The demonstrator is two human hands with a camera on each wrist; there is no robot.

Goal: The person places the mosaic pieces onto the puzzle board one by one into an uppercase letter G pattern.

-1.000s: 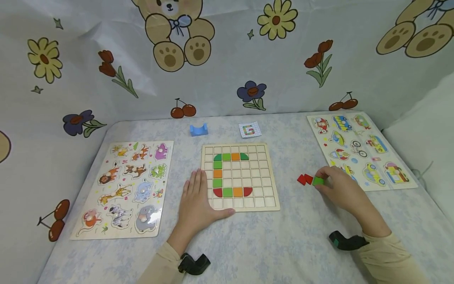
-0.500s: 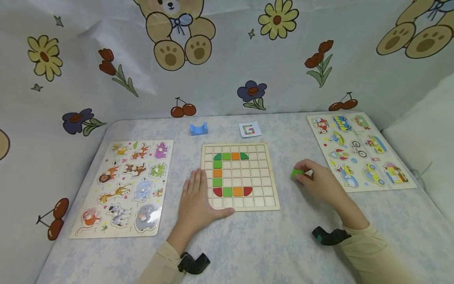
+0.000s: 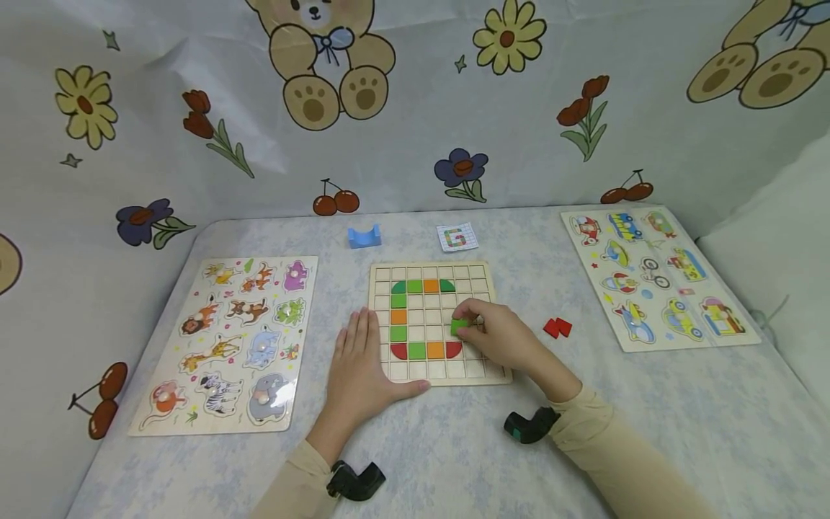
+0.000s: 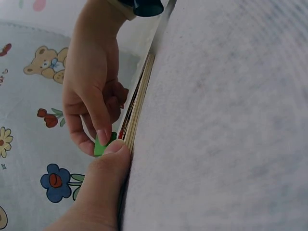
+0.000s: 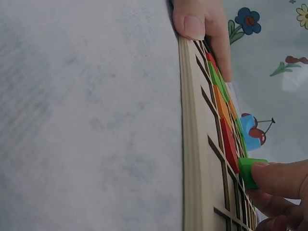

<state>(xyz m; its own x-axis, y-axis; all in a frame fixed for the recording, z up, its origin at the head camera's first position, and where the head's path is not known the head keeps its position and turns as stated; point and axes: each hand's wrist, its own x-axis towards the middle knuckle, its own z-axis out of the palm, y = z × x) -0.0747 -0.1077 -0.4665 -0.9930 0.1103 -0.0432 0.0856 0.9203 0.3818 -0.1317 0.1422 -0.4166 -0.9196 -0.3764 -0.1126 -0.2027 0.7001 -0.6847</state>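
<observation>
My right hand (image 3: 499, 334) pinches a green square tile (image 3: 458, 327) between thumb and fingers. The tile is over the right part of the wooden grid board (image 3: 480, 370), just behind the red rounded tile (image 3: 453, 350) at the end of the bottom row. In the right wrist view the green tile (image 5: 250, 172) stands tilted, close over the grid. Green, orange and red tiles on the board form a C shape. My left hand (image 3: 359, 375) rests along the board's left edge with straight fingers, its thumb on the front edge.
Two red tiles (image 3: 558, 328) lie right of the board. An animal puzzle board (image 3: 220, 346) is at the left, a vehicle puzzle board (image 3: 661, 281) at the right. Behind the grid board are a blue holder (image 3: 364, 236) and a small pattern card (image 3: 457, 236).
My right hand has carried the green tile leftward from beside the two red tiles to over the grid board. My left hand has stayed in place.
</observation>
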